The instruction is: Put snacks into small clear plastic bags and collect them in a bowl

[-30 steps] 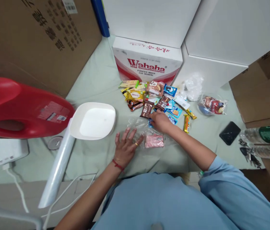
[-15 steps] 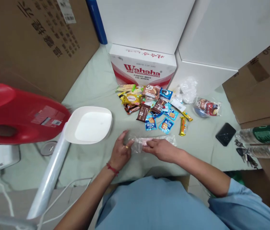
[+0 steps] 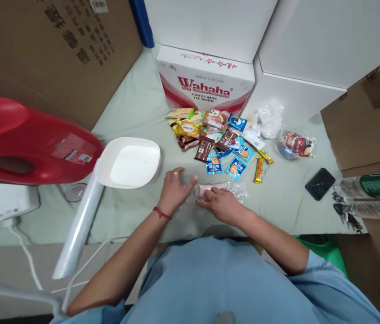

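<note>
A clear plastic bag (image 3: 241, 191) lies near the front of the cloth-covered table, with a pink packet (image 3: 203, 191) showing at its left part. My right hand (image 3: 222, 206) is over the bag, fingers bent and closed on the pink packet through or inside the plastic; which of these I cannot tell. Just left of the bag is my left hand (image 3: 173, 191), its fingers apart and the thumb pointing towards the plastic. Nothing shows in it. Behind both hands lies a pile of wrapped snacks (image 3: 204, 149), with blue packets (image 3: 235, 168) at its front.
A white bowl (image 3: 156, 173) stands at left, beside a red jug (image 3: 38, 130) and a roll of plastic film (image 3: 78, 229). A Wahaha carton (image 3: 206, 85) backs the snacks. On the right are a black phone-like object (image 3: 319, 183), keys (image 3: 345, 215) and bottles (image 3: 375, 185).
My left hand has drawn off the bag's left end and opened its fingers. My right hand remains on the bag, its fingers a little more curled. The whole view has shifted slightly.
</note>
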`<state>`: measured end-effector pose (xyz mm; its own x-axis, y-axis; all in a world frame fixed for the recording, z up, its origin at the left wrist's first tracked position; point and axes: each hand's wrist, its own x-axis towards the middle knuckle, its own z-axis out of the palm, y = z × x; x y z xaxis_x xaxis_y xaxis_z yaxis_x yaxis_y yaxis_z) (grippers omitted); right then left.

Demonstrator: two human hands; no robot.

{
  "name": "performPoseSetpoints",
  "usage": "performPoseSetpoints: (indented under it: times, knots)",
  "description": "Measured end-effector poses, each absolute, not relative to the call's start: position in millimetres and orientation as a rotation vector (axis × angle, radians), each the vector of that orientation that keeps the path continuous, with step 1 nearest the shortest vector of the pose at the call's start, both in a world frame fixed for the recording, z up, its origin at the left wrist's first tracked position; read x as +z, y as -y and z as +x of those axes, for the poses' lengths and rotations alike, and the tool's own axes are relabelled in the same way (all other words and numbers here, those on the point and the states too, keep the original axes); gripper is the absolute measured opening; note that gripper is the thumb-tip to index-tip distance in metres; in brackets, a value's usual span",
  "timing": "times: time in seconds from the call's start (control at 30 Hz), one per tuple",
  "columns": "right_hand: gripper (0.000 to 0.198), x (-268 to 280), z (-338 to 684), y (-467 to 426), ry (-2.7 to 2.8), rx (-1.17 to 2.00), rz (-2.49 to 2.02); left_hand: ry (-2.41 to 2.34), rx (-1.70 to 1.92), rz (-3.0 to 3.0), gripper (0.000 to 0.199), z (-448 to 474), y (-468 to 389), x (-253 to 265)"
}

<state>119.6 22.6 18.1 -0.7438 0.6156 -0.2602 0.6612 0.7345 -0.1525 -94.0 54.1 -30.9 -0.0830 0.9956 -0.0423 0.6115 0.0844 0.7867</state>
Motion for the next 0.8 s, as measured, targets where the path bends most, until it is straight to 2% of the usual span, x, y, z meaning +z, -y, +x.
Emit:
performPoseSetpoints:
  times: [0.07,0.1,0.2,0.27,0.43,0.53,0.67,0.73,0.8]
  knots:
    - [0.037,17,119,-23,-2.742,-0.376,1.048,-1.772,0.623,1.766,0.058,-95,-48,-27]
    - [0.037,16,120,-24,-2.742,-0.407,1.063,-1.759,0.512,1.818,0.053,-98,-44,-24]
    - [0.038,13,127,-27,-2.759,-0.543,1.092,-1.664,0.299,1.754,0.021,-110,-29,-10]
    - [0.039,12,132,-28,-2.790,-0.641,1.096,-1.641,0.342,1.652,0.014,-112,-23,1]
    - [0.035,7,137,-21,-2.838,-0.754,1.084,-1.574,0.623,1.508,0.019,-68,-22,9]
    - [0.032,13,144,-17,-2.855,-0.809,1.113,-1.508,0.635,1.680,0.024,-34,-22,2]
    - [0.027,27,170,-18,-2.920,-1.120,0.988,-1.491,0.528,2.002,0.035,-17,-11,-3]
    - [0.031,27,186,-21,-2.943,-1.135,1.255,-1.533,0.404,2.138,0.039,-17,-4,-2]
    - [0.034,19,199,-23,-2.830,-0.881,1.825,-1.560,0.312,2.248,0.046,-16,2,-2]
